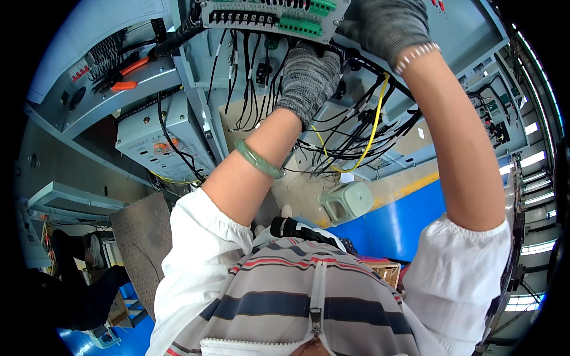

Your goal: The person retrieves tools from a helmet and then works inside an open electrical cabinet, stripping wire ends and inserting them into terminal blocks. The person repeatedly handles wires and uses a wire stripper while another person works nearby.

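Observation:
Grey knitted gloves cover both my hands. My left hand [310,80] reaches up beneath a terminal module [270,25] with black and green connector rows. Its fingers look curled in by the lower edge, among black wires, and their tips are hidden. My right hand [392,29] is raised at the module's right side, back of the hand toward me. Its fingers are mostly out of sight, and what they touch cannot be made out. Black labelled wires [252,89] hang below the module. A yellow wire [377,124] loops beneath my hands among more black cables.
Orange-handled pliers [127,80] lie on a metal ledge to the left. Below them sits a grey metal box [163,139] with cables. A pale green stool [347,203] stands on the floor below. At the lower left, a person in dark clothes [89,296] is nearby.

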Demonstrator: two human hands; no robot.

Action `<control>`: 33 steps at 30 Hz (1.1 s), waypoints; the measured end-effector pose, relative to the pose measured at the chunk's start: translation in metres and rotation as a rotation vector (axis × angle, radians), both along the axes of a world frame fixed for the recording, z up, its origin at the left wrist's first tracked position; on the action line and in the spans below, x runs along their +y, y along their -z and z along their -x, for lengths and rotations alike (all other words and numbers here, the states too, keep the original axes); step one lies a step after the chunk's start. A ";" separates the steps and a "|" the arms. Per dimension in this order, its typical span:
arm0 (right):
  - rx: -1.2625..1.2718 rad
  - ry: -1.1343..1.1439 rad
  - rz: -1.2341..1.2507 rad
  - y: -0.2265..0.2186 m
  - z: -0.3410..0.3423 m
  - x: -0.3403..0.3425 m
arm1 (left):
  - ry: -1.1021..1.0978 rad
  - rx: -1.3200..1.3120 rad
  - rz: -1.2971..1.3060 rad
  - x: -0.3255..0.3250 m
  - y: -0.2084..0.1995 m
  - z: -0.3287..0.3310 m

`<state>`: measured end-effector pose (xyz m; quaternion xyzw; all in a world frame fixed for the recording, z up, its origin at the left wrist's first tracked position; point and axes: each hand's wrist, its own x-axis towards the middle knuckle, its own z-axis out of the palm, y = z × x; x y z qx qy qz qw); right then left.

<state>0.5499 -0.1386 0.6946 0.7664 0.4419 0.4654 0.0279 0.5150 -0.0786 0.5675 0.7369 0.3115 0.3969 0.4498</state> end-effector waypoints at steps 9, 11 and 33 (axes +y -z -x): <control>0.056 -0.525 -0.019 0.026 -0.023 -0.037 | -0.042 -0.020 0.079 0.001 -0.006 -0.002; -0.004 -0.465 0.042 0.018 -0.038 -0.025 | 0.042 -0.038 0.201 -0.008 -0.024 0.001; -0.029 -0.108 0.308 -0.008 -0.020 -0.010 | -0.163 0.090 -0.089 -0.014 -0.014 0.001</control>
